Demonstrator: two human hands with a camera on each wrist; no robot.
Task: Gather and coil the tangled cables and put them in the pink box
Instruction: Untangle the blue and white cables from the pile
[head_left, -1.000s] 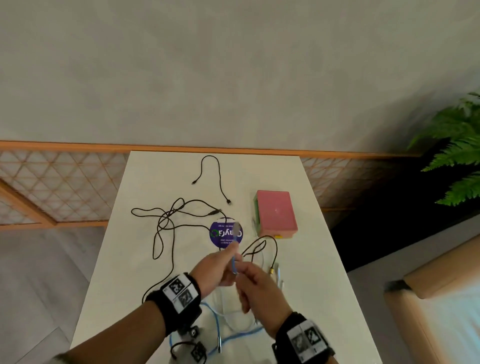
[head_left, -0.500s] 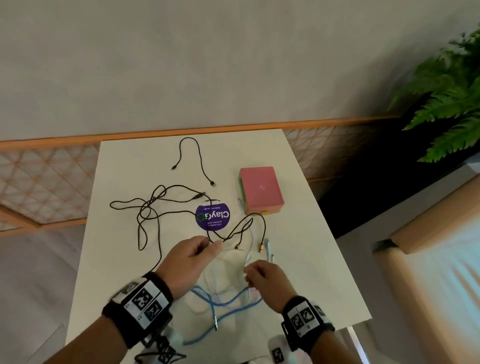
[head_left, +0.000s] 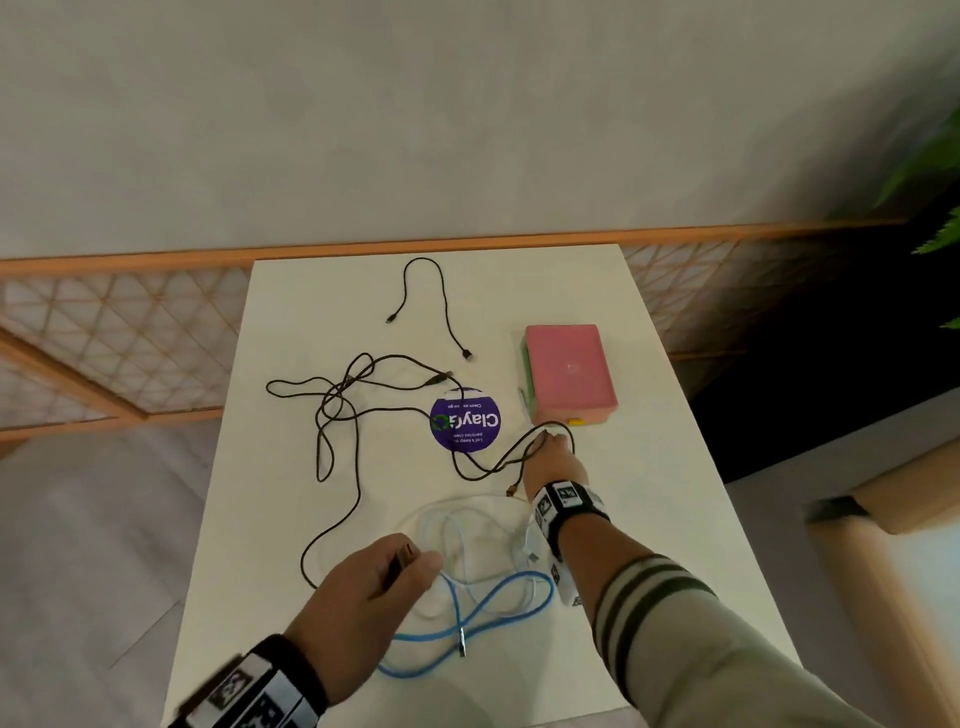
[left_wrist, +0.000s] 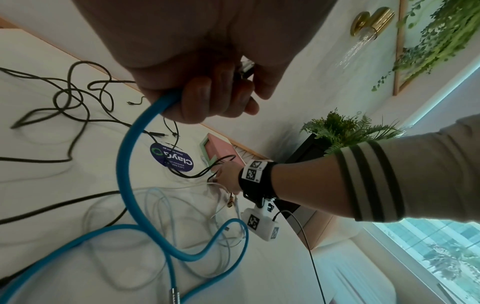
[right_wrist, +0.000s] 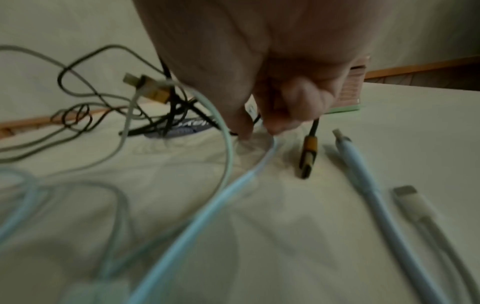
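Note:
The closed pink box (head_left: 569, 371) sits at the table's right. A blue cable (head_left: 498, 592) loops near the front edge, and my left hand (head_left: 384, 577) grips it in a fist (left_wrist: 207, 92) together with a dark plug. My right hand (head_left: 553, 457) reaches to just short of the box. Its curled fingertips (right_wrist: 249, 131) press down beside a pale blue cable (right_wrist: 233, 185) and seem to pinch it. A black cable loop (head_left: 483, 467) with an orange plug (right_wrist: 307, 156) runs under that hand. White cables (head_left: 467, 519) lie between my hands.
A long tangled black cable (head_left: 337, 410) spreads over the table's left half, and a short black one (head_left: 441, 296) lies at the back. A round purple sticker (head_left: 466, 420) marks the middle of the white table (head_left: 665, 545). A fern (head_left: 940, 218) stands far right.
My right hand has left the white cables and reached forward toward the pink box. My left hand has drawn back toward the front edge with the blue cable.

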